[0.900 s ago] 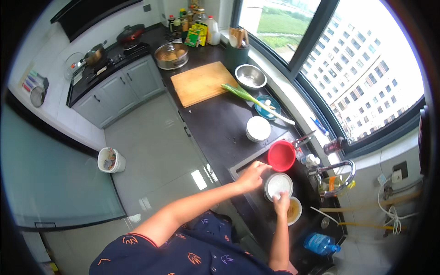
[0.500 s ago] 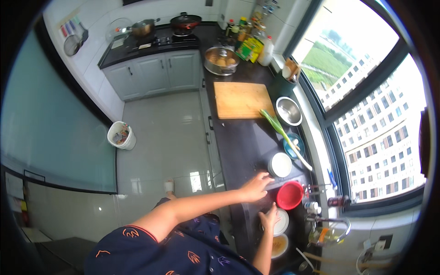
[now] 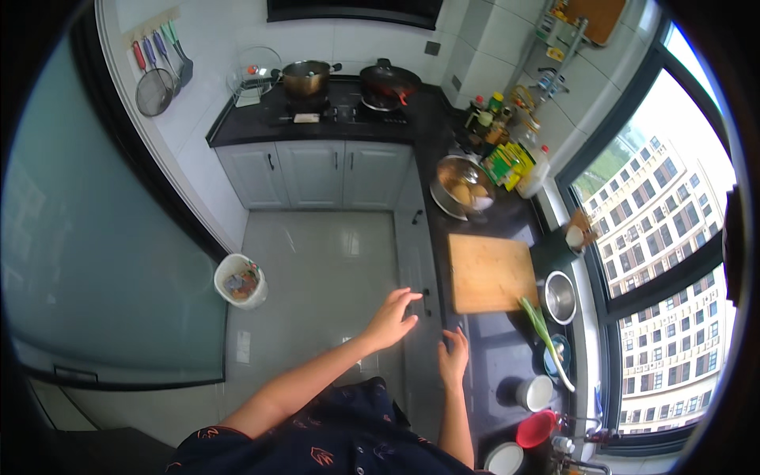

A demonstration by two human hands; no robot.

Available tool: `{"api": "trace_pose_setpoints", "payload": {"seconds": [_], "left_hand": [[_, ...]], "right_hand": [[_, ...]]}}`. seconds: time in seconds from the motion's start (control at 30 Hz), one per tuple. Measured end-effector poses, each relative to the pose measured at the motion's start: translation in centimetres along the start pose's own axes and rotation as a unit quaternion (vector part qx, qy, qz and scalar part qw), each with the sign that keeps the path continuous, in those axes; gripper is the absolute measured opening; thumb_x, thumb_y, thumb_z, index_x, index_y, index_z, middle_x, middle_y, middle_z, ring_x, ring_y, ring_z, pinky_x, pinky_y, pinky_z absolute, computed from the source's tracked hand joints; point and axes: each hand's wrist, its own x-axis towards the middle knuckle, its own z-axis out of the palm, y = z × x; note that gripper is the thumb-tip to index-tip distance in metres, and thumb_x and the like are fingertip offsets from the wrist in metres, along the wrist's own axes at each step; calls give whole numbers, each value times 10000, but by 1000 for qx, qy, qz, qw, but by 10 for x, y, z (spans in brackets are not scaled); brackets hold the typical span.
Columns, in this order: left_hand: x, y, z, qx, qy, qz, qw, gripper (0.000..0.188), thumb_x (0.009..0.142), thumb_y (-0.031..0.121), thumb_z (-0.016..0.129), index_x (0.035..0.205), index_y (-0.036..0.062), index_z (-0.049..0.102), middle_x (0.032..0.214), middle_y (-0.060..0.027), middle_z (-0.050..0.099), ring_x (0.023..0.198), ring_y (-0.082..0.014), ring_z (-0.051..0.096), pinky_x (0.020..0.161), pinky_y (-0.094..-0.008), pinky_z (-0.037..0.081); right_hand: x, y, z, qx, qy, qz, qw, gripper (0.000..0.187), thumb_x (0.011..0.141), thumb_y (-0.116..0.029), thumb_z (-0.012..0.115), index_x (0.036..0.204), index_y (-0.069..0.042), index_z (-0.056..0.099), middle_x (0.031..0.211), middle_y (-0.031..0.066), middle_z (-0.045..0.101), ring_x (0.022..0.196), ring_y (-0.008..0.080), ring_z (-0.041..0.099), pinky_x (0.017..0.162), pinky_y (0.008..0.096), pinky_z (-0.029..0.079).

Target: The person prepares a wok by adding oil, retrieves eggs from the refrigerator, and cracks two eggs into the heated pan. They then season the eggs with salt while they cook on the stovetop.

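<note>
My left hand (image 3: 389, 321) is held in the air in front of the grey cabinet doors, fingers apart and holding nothing. To its right, my right hand (image 3: 454, 355) hovers at the counter's front edge, its fingers parted with nothing in them. Just beyond my right hand lies a wooden cutting board (image 3: 492, 273). A green onion (image 3: 546, 339) stretches from the board's near corner across a blue bowl (image 3: 556, 356). Nearer to me stand a white round container (image 3: 535, 393), a red basin (image 3: 537, 428) and a white bowl (image 3: 504, 459).
A steel pot holding round brownish items (image 3: 463, 190) stands past the board, beside bottles and packets (image 3: 511, 162). An empty-looking steel bowl (image 3: 558, 298) sits by the window. A covered black wok (image 3: 389, 83) and a pot (image 3: 307, 79) rest on the stove. A bin (image 3: 241, 282) stands on the floor.
Both hands have drawn away from the bowls and basin by the sink and now hang near the counter's front edge. The view has swung toward the stove and left.
</note>
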Motion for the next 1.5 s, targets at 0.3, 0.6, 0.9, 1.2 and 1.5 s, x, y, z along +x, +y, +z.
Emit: {"api": "trace_pose_setpoints", "payload": {"seconds": [0.3,0.6,0.9,1.2,1.5], "left_hand": [[95,-73,-124,-39,46,-70,996,424,858,104,626,1266,94,509,1384,-207,392,1126,-305,548,993,-397,424],[267,-152,-190,21,81,-41,996,440,865,97,624,1287,101,501,1390,-189,383,1159,-285,528,969,-385,462],[390,-193,-306,6,164,-135,977,451,893,114,620,1322,118,479,1384,-162,375,1183,-284,527,954,-386,488],[449,-309,-434,-33,287,-166,943,441,879,96,618,1298,80,479,1306,-160,436,1115,-293,548,895,-373,507],[532,-386,-566,-60,279,-197,938,471,877,98,610,1320,68,453,1302,-176,426,1128,-304,550,902,-383,512]], "right_hand": [[138,-102,117,10,-57,-35,998,261,798,-46,655,1058,-60,660,1332,224,502,1220,375,499,988,409,424],[320,-97,183,23,-95,-12,995,256,798,-19,627,1050,-57,650,1255,206,568,1138,333,561,889,386,479],[522,-214,272,119,-151,-184,964,218,810,4,618,1022,-33,649,1142,141,648,747,212,590,699,315,496],[623,-300,360,135,-202,-167,956,210,851,-8,594,1053,-26,650,1084,143,665,844,212,661,753,284,519],[738,-347,530,29,-275,-29,961,267,912,-193,607,1067,24,620,857,154,694,752,238,684,692,345,538]]}}
